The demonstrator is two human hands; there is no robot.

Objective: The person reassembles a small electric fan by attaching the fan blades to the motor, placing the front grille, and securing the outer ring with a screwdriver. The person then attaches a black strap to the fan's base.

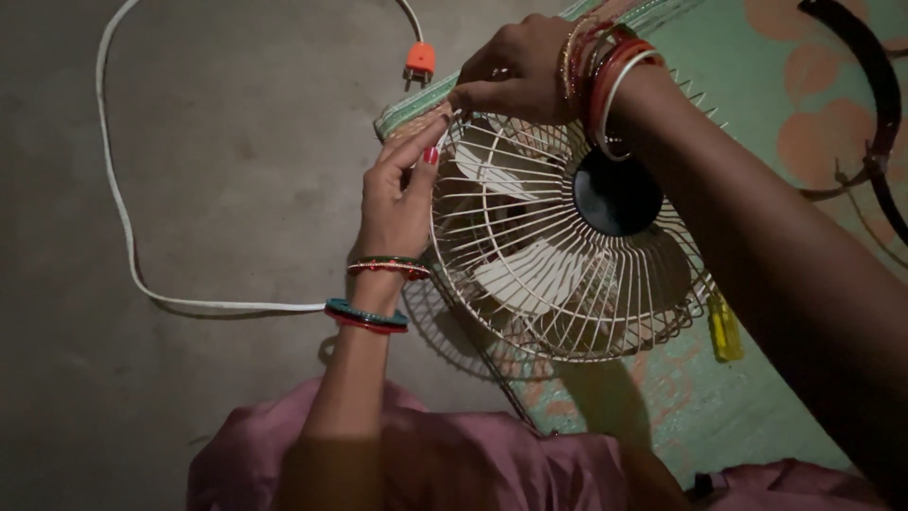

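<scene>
Now both hands are pinching the top rim of one round wire fan cage [558, 255] lying on the green mat [757, 397]: left hand [402, 194] and right hand [515, 71], fingers closed on wire. One cage is still covering the blades; one yellow screwdriver [725, 328], one orange plug [420, 61] are lying nearby.

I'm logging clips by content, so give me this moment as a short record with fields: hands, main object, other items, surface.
left hand: left hand touches the rim of the fan guard at its upper left edge
right hand: right hand pinches the same rim from above
main object: wire fan guard, pale blades behind it, dark hub
other items: orange plug on a white cord; yellow-handled screwdriver; dark ring
surface: green patterned mat on a grey floor
</scene>
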